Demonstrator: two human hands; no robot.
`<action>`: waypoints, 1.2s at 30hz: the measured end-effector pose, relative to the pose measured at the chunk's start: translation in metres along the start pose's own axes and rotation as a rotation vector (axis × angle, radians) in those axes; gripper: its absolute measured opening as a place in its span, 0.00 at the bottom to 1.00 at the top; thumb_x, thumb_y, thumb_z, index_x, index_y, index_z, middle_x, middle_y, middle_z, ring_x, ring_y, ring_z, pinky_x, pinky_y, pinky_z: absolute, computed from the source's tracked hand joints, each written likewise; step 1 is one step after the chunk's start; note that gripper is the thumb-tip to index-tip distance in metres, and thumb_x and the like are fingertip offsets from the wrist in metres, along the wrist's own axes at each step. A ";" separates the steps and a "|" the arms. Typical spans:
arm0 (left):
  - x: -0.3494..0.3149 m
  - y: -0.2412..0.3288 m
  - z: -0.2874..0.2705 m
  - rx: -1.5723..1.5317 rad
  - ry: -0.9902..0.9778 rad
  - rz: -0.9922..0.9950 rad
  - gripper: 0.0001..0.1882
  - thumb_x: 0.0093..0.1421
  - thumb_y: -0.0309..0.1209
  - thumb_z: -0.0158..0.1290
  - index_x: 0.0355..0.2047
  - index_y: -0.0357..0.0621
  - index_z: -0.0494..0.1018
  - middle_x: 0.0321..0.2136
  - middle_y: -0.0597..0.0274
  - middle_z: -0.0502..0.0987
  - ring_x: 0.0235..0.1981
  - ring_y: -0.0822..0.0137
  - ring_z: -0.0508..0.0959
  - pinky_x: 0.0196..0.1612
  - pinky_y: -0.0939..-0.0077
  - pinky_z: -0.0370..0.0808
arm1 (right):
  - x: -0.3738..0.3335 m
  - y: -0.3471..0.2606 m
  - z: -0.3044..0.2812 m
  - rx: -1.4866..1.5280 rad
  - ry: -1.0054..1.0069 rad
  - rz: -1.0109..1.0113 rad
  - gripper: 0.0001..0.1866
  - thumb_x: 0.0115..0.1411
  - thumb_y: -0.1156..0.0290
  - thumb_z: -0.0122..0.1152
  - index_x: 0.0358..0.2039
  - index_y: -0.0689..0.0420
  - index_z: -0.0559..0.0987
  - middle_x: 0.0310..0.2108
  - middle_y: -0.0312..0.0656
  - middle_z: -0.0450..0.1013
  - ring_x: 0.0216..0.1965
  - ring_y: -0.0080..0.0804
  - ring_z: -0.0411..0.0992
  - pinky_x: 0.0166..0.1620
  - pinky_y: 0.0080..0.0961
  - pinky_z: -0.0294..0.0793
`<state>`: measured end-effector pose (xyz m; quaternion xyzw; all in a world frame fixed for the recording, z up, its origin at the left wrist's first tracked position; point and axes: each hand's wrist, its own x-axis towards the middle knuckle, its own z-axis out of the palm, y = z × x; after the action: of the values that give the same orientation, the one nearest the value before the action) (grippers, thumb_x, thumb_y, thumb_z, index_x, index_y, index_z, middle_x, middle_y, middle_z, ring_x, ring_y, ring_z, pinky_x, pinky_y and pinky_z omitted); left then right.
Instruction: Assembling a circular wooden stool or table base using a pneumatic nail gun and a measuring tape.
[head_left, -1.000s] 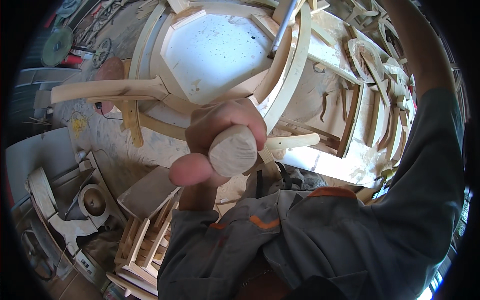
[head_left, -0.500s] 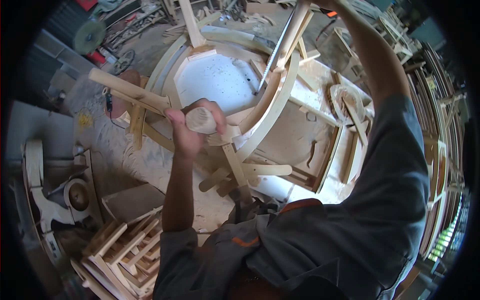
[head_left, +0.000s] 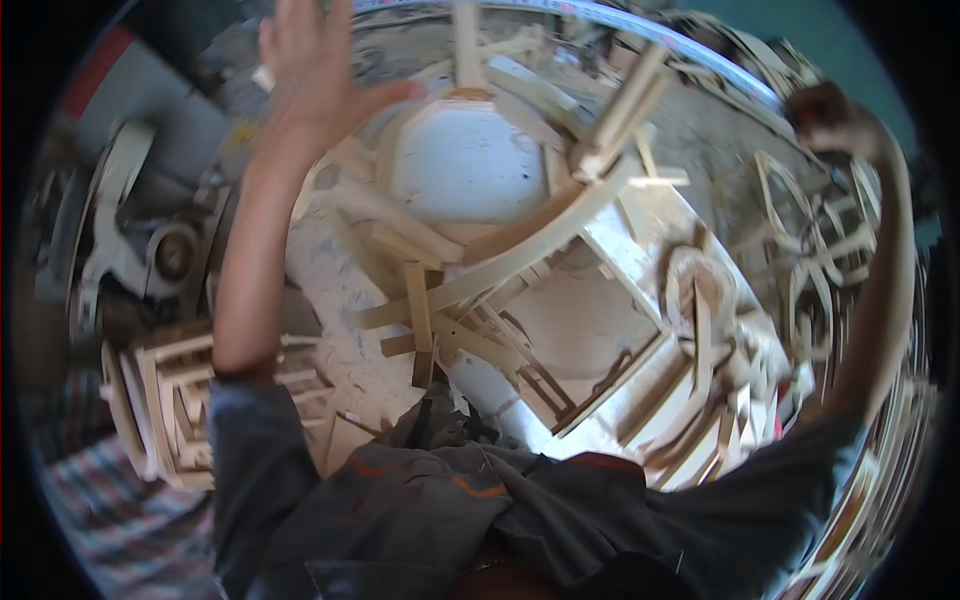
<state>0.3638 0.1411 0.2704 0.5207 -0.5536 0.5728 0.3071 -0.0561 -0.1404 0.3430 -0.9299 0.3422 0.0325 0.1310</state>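
Observation:
My left hand (head_left: 315, 90) is raised at the upper left, its fingers stretched out and the thumb apart, slightly blurred. My right hand (head_left: 830, 120) is closed at the upper right, where the pale marked blade of a tape measure (head_left: 680, 45) meets it; the case is hidden. The blade arches along the top edge toward my left fingers; whether they touch it I cannot tell. Below stands a round wooden chair frame (head_left: 550, 235) with upright posts (head_left: 620, 110) and a curved rail, around a white surface (head_left: 470, 165).
A wooden disc (head_left: 700, 285) and loose wood pieces lie to the right of the frame. Slatted wooden parts (head_left: 190, 400) are stacked at lower left. A pale machine (head_left: 115, 230) stands at far left. Curved chair parts (head_left: 810, 240) stand at far right.
My left hand has let go of the post's end and risen to the left, opening. My right hand has swung out right, and the tape blade now arches across the top. The view has shifted.

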 end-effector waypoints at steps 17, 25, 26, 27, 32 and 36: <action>-0.005 -0.050 -0.084 -0.754 -1.316 -0.796 0.15 0.66 0.39 0.55 0.42 0.41 0.81 0.28 0.70 0.80 0.31 0.80 0.73 0.33 0.82 0.69 | 0.198 0.154 0.035 0.060 0.469 -0.418 0.17 0.56 0.85 0.57 0.47 0.62 0.76 0.37 0.34 0.70 0.38 0.23 0.66 0.44 0.20 0.67; -0.045 -0.047 -0.101 -0.725 -1.278 -0.913 0.15 0.65 0.39 0.56 0.43 0.41 0.82 0.25 0.72 0.74 0.26 0.79 0.67 0.31 0.81 0.66 | 0.253 0.150 0.074 0.051 0.594 -0.483 0.14 0.56 0.84 0.59 0.45 0.65 0.77 0.44 0.46 0.74 0.45 0.37 0.73 0.50 0.27 0.70; -0.048 -0.049 -0.104 -0.775 -1.261 -0.976 0.16 0.64 0.39 0.58 0.45 0.42 0.82 0.26 0.73 0.76 0.27 0.79 0.68 0.31 0.82 0.67 | 0.255 0.148 0.078 0.029 0.676 -0.531 0.14 0.56 0.84 0.59 0.44 0.66 0.77 0.42 0.47 0.75 0.42 0.38 0.74 0.48 0.28 0.71; -0.051 -0.051 -0.104 -0.775 -1.265 -0.977 0.16 0.64 0.39 0.58 0.45 0.42 0.82 0.26 0.73 0.76 0.27 0.79 0.68 0.31 0.82 0.67 | 0.255 0.145 0.077 0.031 0.673 -0.529 0.14 0.56 0.84 0.59 0.44 0.66 0.77 0.42 0.47 0.75 0.42 0.38 0.74 0.48 0.28 0.71; -0.038 -0.046 -0.073 -0.755 -1.222 -0.837 0.13 0.63 0.36 0.58 0.39 0.38 0.81 0.24 0.71 0.74 0.27 0.78 0.70 0.33 0.80 0.68 | 0.235 0.180 0.060 0.058 0.717 -0.553 0.19 0.56 0.82 0.55 0.49 0.60 0.78 0.40 0.47 0.75 0.42 0.39 0.75 0.48 0.32 0.72; -0.050 -0.039 -0.101 -0.622 -1.149 -1.052 0.10 0.63 0.34 0.58 0.34 0.39 0.79 0.24 0.72 0.71 0.28 0.78 0.70 0.34 0.80 0.68 | 0.219 0.122 0.056 -0.170 0.787 -0.314 0.14 0.56 0.72 0.58 0.44 0.56 0.80 0.36 0.50 0.76 0.39 0.49 0.75 0.43 0.40 0.73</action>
<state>0.3870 0.2565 0.2516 0.8133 -0.4416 -0.1785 0.3343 0.0344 -0.3524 0.2291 -0.9197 0.2166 -0.3167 -0.0833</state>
